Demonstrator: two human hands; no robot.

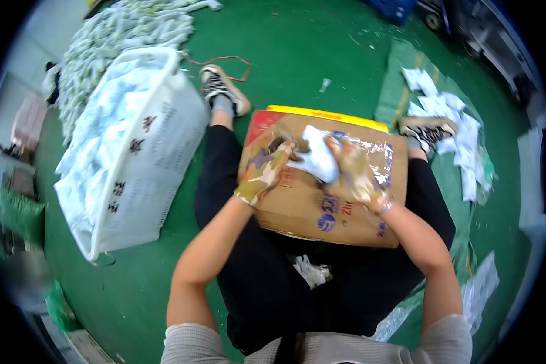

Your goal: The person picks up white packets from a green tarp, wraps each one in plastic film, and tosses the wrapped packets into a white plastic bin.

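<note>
A pale blue-white cloth piece (320, 159), blurred, is between my two hands above a cardboard box (285, 209) lying across my legs. Its exact kind is not clear. My left hand (268, 165), in a camouflage-patterned glove, has its fingers closed at the cloth's left edge. On the other side, my right hand (355, 170), gloved alike, lies against the cloth's right edge. Motion smears its fingers, so its grip does not show clearly. The box carries blue and red printing and shiny clear tape, and a yellow strip (327, 115) shows along its far edge.
To the left a large white plastic basket (164, 142) is filled with pale blue-white pieces. Behind it a heap of whitish-green pieces (127, 30) covers the floor. At right, several white pieces (464, 139) lie on a green sheet (400, 73) near my shoe. A wheeled cart (485, 42) stands far right.
</note>
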